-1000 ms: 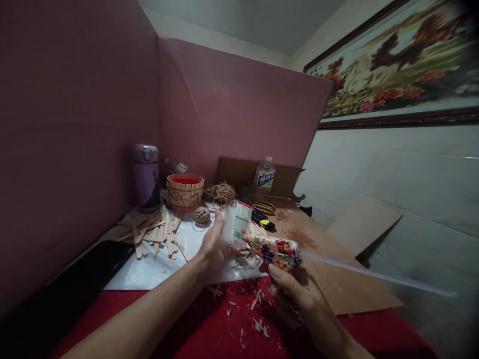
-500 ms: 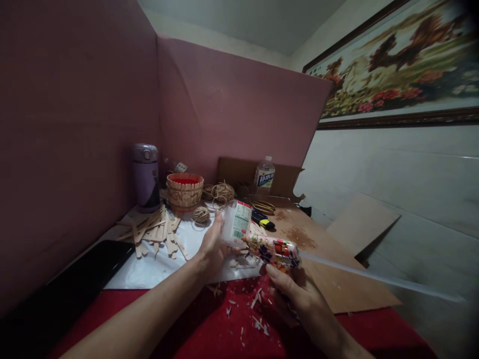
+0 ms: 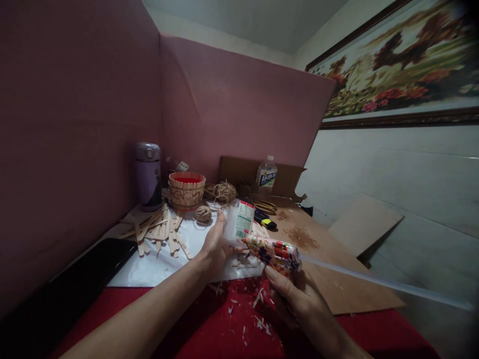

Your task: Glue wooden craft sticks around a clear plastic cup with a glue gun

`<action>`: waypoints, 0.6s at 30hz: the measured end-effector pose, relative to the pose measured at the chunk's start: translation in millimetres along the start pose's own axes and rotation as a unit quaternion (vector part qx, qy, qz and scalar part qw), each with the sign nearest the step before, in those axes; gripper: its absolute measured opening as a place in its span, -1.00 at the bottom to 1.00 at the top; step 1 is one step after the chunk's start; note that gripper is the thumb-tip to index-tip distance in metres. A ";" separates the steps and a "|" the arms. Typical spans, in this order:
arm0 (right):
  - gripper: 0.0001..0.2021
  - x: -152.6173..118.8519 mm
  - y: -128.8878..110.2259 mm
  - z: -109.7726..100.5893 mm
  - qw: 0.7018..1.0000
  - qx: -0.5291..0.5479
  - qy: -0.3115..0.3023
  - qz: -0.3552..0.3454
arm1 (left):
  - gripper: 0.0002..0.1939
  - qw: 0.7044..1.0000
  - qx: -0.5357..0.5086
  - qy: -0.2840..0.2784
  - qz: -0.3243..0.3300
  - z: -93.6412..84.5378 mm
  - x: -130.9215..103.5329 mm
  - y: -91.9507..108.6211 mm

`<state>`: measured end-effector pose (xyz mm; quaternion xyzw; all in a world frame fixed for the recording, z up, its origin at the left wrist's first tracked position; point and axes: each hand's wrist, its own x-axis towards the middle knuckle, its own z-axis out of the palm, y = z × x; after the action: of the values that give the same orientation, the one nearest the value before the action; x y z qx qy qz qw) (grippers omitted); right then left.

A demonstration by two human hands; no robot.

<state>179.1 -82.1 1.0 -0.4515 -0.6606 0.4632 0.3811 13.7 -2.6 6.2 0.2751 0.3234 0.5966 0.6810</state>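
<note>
My left hand is wrapped round a clear plastic container with a green and white label, tilted above the white sheet. My right hand grips a flower-patterned glue gun, its orange tip close to the lower part of the container. A long translucent glue stick runs out of the back of the gun to the right. Whether the tip touches the container cannot be made out.
Wooden sticks lie on the white sheet at the left, near a purple flask and a wooden-sided pot. Behind are twine, a bottle and a yellow-black cutter. Cardboard lies at the right.
The whole view has shifted slightly. Both hands keep their holds, and the container and glue gun stay in nearly the same position relative to each other.
</note>
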 end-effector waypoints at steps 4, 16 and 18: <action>-0.44 0.5 0.7 0.6 1.000 0.001 -0.001 -0.004 | -0.43 1.000 0.004 -0.011 -0.004 -0.5 0.4 -0.5; -0.45 1.5 -3.1 1.5 1.000 0.026 0.003 0.008 | -0.46 1.000 0.002 -0.007 0.000 -3.2 2.8 -4.0; -0.45 1.9 -3.1 2.2 0.999 0.032 0.001 0.007 | -0.46 1.000 0.001 -0.004 0.000 -2.1 1.4 -3.4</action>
<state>175.7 -81.4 3.6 -0.4442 -0.6416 0.4868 0.3926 14.3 -1.6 2.1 0.2782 0.3214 0.5950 0.6821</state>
